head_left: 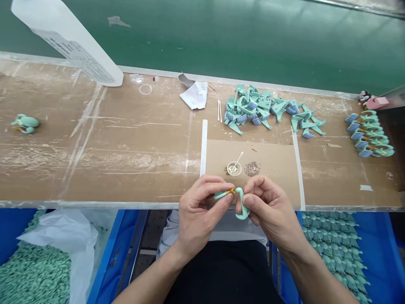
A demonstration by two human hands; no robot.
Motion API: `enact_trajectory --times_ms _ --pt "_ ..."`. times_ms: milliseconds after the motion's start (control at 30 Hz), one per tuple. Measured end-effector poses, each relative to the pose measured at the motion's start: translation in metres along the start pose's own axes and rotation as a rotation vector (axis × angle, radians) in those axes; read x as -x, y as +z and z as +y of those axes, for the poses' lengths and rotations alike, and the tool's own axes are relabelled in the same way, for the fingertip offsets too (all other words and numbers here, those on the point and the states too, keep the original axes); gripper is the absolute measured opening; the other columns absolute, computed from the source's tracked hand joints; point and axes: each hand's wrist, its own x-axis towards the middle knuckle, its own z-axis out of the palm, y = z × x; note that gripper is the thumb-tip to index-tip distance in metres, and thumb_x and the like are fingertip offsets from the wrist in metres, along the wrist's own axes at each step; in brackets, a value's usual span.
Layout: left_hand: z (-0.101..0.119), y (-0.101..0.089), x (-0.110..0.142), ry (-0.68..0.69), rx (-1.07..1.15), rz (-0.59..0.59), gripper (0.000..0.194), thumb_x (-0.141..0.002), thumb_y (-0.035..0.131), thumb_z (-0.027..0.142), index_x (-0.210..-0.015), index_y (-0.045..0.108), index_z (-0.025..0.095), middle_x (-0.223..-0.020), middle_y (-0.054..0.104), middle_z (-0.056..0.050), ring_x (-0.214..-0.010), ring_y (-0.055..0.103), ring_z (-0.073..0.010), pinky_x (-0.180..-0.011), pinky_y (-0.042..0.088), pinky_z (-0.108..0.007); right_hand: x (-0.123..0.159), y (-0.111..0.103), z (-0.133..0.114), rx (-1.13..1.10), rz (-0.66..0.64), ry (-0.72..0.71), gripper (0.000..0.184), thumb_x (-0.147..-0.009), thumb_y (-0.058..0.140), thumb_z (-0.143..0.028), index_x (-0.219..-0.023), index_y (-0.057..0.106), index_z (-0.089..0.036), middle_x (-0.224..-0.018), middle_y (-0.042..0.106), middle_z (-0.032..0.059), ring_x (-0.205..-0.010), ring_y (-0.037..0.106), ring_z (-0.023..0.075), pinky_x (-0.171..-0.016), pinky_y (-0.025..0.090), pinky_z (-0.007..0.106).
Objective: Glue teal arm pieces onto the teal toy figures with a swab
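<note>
Head view: just over the desk's [95,181] near edge, the left hand [202,213] pinches a slim mint-green plastic piece [220,195] tightly between thumb and fingers, its amber tip touching a curved mint-green plastic part [241,204] held in a narrow pinch by the right hand [272,213]. Just ahead, a small round dish [234,169] holding a cotton swab [238,159] sits on a cardboard sheet [272,158], below a heap of mint-green parts [253,110].
</note>
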Motion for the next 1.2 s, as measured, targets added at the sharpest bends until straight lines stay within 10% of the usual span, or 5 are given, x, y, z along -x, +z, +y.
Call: enact_trajectory --times_ms 667,1200 --pt "0.013 -0.002 0.004 0.416 -0.403 -0.083 0.035 -0.104 0.089 0.002 -0.127 0.091 0.027 -0.116 0.09 -0.003 -0.098 0.083 -0.0173 -0.092 0.068 -0.03 -0.002 -0.002 0.004 -0.069 -0.058 0.143 0.053 -0.1 0.101 -0.061 -0.09 0.067 -0.022 -0.069 0.079 0.0036 -0.053 0.04 0.0089 -0.056 0.024 0.026" --pt "0.015 -0.007 -0.004 0.379 -0.406 -0.155 0.027 -0.107 0.088 0.006 -0.123 0.093 0.026 -0.115 0.091 -0.006 -0.098 0.085 -0.0202 -0.088 0.07 -0.032 0.001 -0.002 0.011 -0.143 -0.098 0.143 0.046 -0.11 0.095 -0.053 -0.093 0.067 -0.02 -0.078 0.082 0.0033 -0.049 0.038 0.0047 -0.055 0.029 0.022"
